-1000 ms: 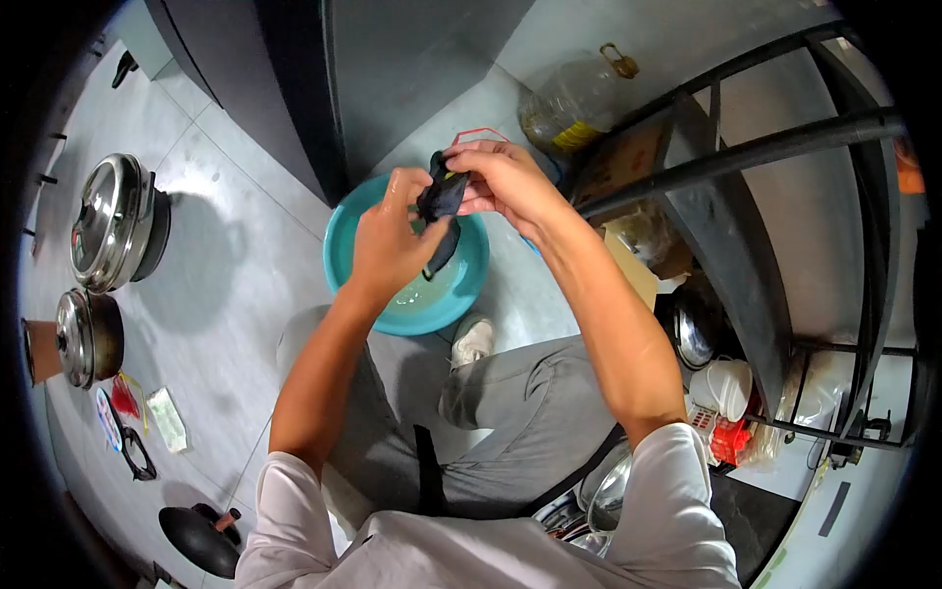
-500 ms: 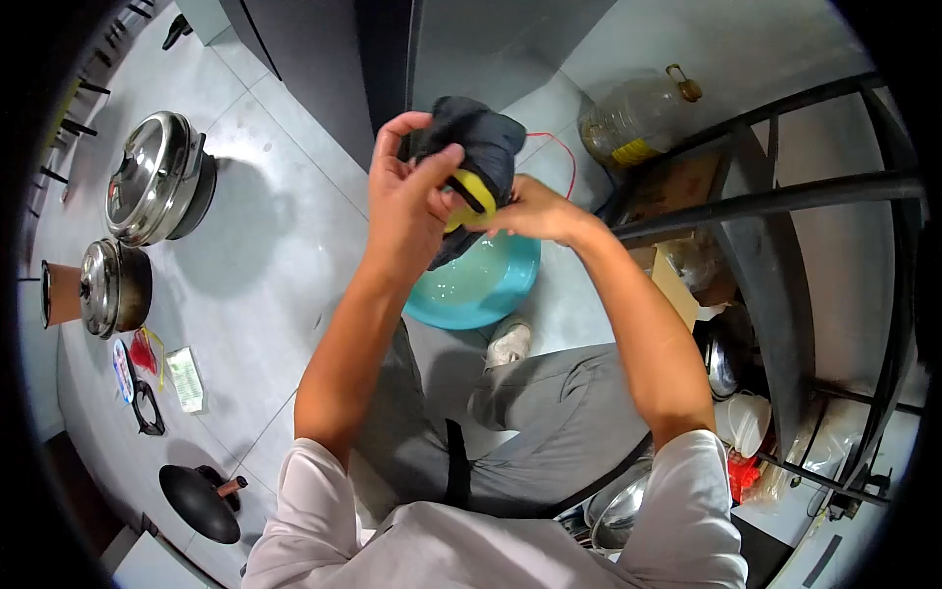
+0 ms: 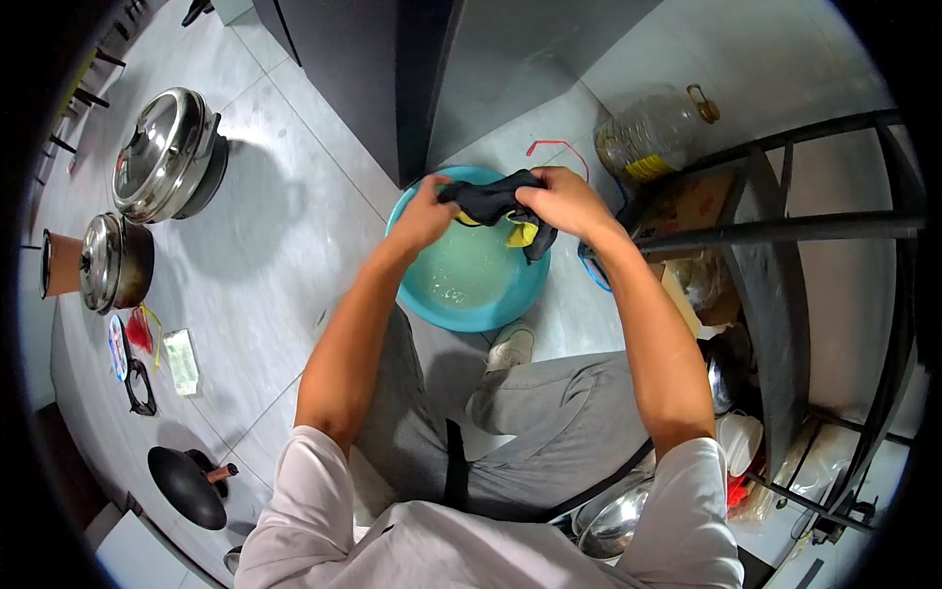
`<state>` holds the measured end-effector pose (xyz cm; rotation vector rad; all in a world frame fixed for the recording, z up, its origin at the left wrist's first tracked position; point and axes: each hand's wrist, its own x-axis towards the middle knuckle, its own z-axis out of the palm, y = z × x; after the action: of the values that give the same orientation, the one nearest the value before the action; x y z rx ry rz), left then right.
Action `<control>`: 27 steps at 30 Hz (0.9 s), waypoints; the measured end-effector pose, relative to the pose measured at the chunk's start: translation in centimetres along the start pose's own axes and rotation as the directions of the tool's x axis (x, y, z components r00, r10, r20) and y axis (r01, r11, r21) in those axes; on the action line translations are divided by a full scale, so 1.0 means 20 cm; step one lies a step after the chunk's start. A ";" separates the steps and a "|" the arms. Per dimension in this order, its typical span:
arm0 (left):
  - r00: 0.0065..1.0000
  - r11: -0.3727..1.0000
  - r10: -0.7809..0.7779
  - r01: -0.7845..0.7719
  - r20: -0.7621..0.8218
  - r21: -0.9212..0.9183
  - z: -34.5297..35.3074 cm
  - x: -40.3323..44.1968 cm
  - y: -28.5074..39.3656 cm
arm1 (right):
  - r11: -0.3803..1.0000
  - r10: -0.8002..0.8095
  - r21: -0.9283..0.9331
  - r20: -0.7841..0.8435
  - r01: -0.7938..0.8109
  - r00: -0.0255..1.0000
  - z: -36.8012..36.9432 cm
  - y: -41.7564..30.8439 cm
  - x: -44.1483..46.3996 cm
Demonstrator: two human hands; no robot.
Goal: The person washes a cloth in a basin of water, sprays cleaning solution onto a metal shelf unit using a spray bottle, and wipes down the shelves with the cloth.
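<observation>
A dark cloth item with yellow parts [image 3: 488, 202] stretches between my two hands, over the far side of a turquoise basin [image 3: 412, 290]. Its exact kind is unclear in its bunched shape. My left hand [image 3: 425, 214] grips its left end, fingers slightly blurred. On the other end, my right hand [image 3: 567, 201] is closed with the thumb on top, and a dark and yellow flap hangs below it. Cloudy, pale water [image 3: 466, 270] with some bubbles fills part of the basin, which stands on the tiled floor beyond my shoe [image 3: 511, 347].
A dark cabinet [image 3: 491, 79] rises behind the basin. To the right are a large plastic bottle [image 3: 648, 133] and a black metal rack [image 3: 775, 228]. On the left floor stand a big steel pot [image 3: 157, 157], a smaller pot [image 3: 123, 263] and a black wok [image 3: 186, 488].
Both hands have lowered the cloth from above the basin's far edge to just over the water. My hands have moved apart, and the cloth is now drawn out sideways.
</observation>
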<state>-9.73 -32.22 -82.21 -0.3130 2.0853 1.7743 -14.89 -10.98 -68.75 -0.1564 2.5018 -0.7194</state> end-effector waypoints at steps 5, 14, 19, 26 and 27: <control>0.844 0.772 0.495 -0.536 0.206 0.342 0.12 -0.09 0.03 | 0.991 -0.078 -0.116 -0.052 0.072 0.996 -0.01 -0.02 -0.05; 0.875 0.883 0.466 -0.452 0.127 -0.126 0.27 -0.01 0.12 | 0.859 -0.149 0.476 -0.123 0.190 0.981 -0.09 -0.04 -0.18; 0.973 0.835 0.229 -0.188 0.017 -0.516 0.26 0.06 0.11 | 0.886 0.074 0.464 -0.138 -0.001 0.988 -0.09 0.10 -0.21; 0.989 0.501 0.035 0.107 0.143 -0.859 0.34 0.00 0.16 | 0.987 0.120 -0.112 0.012 -0.118 0.993 -0.01 0.15 -0.17; 0.989 0.505 0.020 0.117 0.147 -0.855 0.35 -0.01 0.17 | 0.957 0.055 -0.281 -0.084 -0.077 0.995 0.00 0.14 -0.19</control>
<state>-9.96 -24.83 -79.93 -0.4776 0.8829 2.5939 -11.57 -7.70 -68.56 -0.1490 2.6589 -0.3414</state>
